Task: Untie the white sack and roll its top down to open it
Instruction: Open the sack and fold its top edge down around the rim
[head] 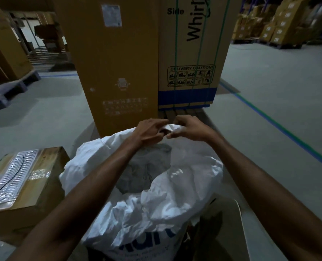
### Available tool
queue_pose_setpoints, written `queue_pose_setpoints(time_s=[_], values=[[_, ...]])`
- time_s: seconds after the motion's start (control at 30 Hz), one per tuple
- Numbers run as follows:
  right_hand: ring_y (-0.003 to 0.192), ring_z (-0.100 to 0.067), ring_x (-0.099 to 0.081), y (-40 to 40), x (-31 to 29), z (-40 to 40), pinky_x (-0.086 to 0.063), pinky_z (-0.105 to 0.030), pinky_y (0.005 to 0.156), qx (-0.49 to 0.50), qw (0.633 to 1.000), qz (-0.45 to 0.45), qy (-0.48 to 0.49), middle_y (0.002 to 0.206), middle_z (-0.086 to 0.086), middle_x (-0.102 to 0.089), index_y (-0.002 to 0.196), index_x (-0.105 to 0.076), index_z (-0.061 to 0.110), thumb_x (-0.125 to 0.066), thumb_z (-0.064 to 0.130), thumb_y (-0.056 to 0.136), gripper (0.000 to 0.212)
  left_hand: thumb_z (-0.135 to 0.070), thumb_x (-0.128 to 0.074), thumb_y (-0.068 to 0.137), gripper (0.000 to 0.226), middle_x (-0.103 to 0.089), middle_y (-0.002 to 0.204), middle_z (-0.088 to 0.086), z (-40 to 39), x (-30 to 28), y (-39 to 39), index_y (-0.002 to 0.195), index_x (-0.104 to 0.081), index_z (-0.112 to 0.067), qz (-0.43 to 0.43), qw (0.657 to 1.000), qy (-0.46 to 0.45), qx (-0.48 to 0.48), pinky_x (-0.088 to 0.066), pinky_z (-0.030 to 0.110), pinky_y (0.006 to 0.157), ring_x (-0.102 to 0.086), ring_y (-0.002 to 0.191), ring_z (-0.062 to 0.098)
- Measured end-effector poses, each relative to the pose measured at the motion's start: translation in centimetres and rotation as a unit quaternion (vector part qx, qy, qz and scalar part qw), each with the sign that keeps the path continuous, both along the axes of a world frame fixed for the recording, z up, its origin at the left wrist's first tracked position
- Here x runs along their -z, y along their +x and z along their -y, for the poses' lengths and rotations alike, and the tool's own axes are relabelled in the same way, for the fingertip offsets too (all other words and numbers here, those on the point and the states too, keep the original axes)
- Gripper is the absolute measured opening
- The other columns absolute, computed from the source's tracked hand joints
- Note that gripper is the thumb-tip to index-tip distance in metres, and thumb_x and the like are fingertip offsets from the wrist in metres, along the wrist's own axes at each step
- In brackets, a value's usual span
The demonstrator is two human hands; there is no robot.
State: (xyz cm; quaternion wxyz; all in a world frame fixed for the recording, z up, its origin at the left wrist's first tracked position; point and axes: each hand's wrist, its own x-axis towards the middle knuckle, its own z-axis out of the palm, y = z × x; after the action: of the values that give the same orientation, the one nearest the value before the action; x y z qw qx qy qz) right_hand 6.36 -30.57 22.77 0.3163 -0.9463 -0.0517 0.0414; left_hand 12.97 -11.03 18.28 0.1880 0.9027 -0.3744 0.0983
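Observation:
The white sack [152,208] stands on the floor right below me, crumpled, with blue lettering low on its near side. Its mouth gapes in the middle, and grey contents [147,172] show inside. At the far rim, my left hand [149,131] and my right hand [189,129] meet with both arms stretched over the sack. Each hand pinches the same folded bit of white rim between thumb and fingers. No tie or string is visible.
A tall brown carton [118,63] and a strapped Whirlpool carton [192,53] stand just behind the sack. A taped cardboard box [22,185] sits at its left. A blue pallet [11,89] lies far left. Stacked boxes [280,25] fill the far right, past green-blue floor tape [280,127].

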Motion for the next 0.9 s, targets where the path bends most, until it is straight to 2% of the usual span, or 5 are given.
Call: queue_pose_setpoints(time_s=[0.2,0.3,0.43,0.6,0.9], values=[[0.110,-0.026,-0.056,-0.9,2.1,-0.3,-0.044,-0.051,0.099,0.146,0.966,0.068,-0.204,0.124,-0.007,-0.058,0.121,-0.061,0.020,-0.069,0.062,0.085,0.056,-0.053,-0.054,0.084,0.048,-0.073,0.099,-0.003,0.2,-1.2,0.8,0.113,-0.077,-0.023,-0.056,0.994,0.017,-0.097,-0.035,0.023,0.058,-0.057,0.073,0.016],[0.119,-0.034,-0.058,-1.0,3.0,-1.2,-0.041,-0.059,0.105,0.238,0.957,0.059,-0.157,0.130,-0.013,-0.060,0.134,-0.051,0.012,-0.062,0.056,0.093,0.061,-0.061,-0.048,0.077,0.065,-0.074,0.116,0.001,-0.1,-1.3,0.7,0.122,-0.073,-0.022,-0.076,0.990,0.006,-0.121,-0.035,0.023,0.063,-0.055,0.080,0.015],[0.089,-0.017,-0.062,-1.0,3.6,-1.3,-0.049,-0.030,0.066,0.211,0.977,0.008,0.042,0.114,-0.010,-0.063,0.122,-0.056,0.013,-0.060,0.037,0.101,0.032,-0.072,-0.046,0.075,0.083,-0.066,0.137,0.004,-0.4,-0.5,0.3,0.138,-0.062,-0.020,-0.108,0.988,0.012,-0.112,-0.048,0.032,0.087,-0.062,0.108,0.020],[0.097,-0.021,-0.060,-1.2,3.9,0.0,-0.050,-0.032,0.070,0.197,0.969,0.024,0.146,0.118,-0.007,-0.057,0.130,-0.052,0.014,-0.057,0.038,0.101,0.037,-0.081,-0.034,0.085,0.081,-0.041,0.160,0.000,-0.1,-1.0,-0.5,0.153,-0.036,-0.038,-0.196,0.980,0.033,-0.022,-0.041,0.045,0.106,-0.047,0.138,0.027],[0.088,-0.029,-0.058,-1.9,3.9,2.0,-0.045,-0.037,0.076,0.065,0.981,-0.035,0.181,0.095,-0.008,-0.063,0.093,-0.065,0.017,-0.059,0.033,0.098,0.018,-0.053,-0.040,0.105,0.044,-0.069,0.112,0.006,3.0,-1.3,-0.3,0.125,-0.066,-0.023,-0.145,0.984,0.051,0.086,-0.050,0.041,0.075,-0.062,0.094,0.022]])
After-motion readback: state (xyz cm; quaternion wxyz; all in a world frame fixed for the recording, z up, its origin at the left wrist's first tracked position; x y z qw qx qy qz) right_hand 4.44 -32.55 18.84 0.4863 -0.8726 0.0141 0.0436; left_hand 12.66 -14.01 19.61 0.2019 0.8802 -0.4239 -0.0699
